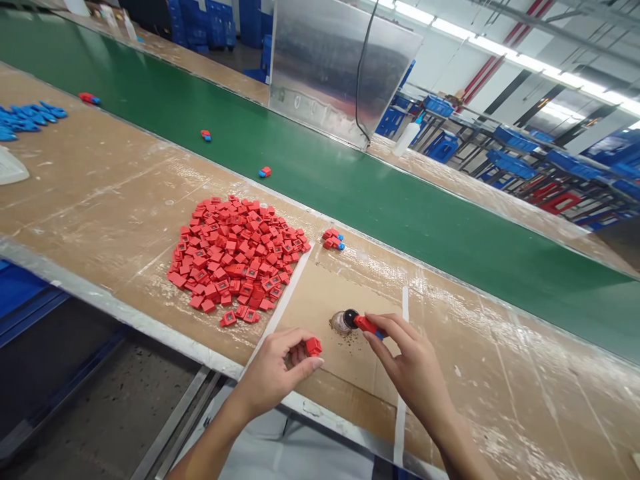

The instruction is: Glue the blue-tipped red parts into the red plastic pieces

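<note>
My left hand (274, 368) holds a small red plastic block (313, 347) between thumb and fingers, just above the table's front part. In my right hand (411, 363) a red-and-blue plastic piece (367, 325) is pinched, its red end against or very close to a black round disc (351, 318). Whether the two are joined I cannot tell. Behind the disc sits a small clear round dish (339, 324), with brownish specks around it on a cardboard sheet (327, 293). A large heap of red blocks (235, 250) lies left of the sheet.
Beyond the table runs a green conveyor belt (325, 167) carrying a few red-and-blue pieces (265, 172). More joined pieces (333, 239) lie by the sheet's far edge. Blue parts (30, 119) are piled at far left. A metal panel (335, 67) and a white bottle (407, 137) stand behind the belt.
</note>
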`<state>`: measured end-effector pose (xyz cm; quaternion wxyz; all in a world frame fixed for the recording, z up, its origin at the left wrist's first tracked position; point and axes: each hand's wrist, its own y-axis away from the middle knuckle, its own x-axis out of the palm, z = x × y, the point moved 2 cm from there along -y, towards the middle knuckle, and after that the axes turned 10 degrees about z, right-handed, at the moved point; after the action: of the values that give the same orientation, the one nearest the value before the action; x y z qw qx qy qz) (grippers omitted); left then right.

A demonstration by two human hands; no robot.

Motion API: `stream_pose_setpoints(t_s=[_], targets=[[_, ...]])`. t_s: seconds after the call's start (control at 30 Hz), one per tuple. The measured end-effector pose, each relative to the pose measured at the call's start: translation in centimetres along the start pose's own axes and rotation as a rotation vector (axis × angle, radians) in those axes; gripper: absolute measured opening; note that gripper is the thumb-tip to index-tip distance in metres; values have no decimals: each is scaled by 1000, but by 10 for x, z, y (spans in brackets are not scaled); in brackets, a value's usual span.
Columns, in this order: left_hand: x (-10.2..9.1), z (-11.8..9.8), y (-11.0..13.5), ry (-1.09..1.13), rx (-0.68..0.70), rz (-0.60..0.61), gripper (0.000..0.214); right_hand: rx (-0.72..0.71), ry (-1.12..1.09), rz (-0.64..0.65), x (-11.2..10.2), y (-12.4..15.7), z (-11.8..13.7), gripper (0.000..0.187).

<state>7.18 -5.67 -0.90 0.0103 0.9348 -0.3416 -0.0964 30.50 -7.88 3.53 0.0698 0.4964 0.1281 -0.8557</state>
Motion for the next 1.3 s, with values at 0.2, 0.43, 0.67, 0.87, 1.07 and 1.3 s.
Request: stream_pose_setpoints(t_s=[0.2, 0.43, 0.67, 0.87, 1.07, 1.3], targets=[[0, -2, 0, 22, 5, 20, 25, -6, 20, 14, 0, -1, 0, 17], [-1, -3, -1, 17, 3, 48, 24, 0, 7, -4, -2, -2, 3, 18], [-2, -1, 2, 150, 6, 179, 27, 15, -123, -87, -11, -3, 16, 19], [-3, -2, 1, 244, 46, 233, 31, 0, -389, -59, 4, 8, 45, 25], [-3, 1, 0, 315, 94, 255, 38, 4, -479, -45, 22, 9, 56, 24], [-1, 1, 1, 357, 100, 237, 43, 16, -544, -37, 32, 13, 55, 26]])
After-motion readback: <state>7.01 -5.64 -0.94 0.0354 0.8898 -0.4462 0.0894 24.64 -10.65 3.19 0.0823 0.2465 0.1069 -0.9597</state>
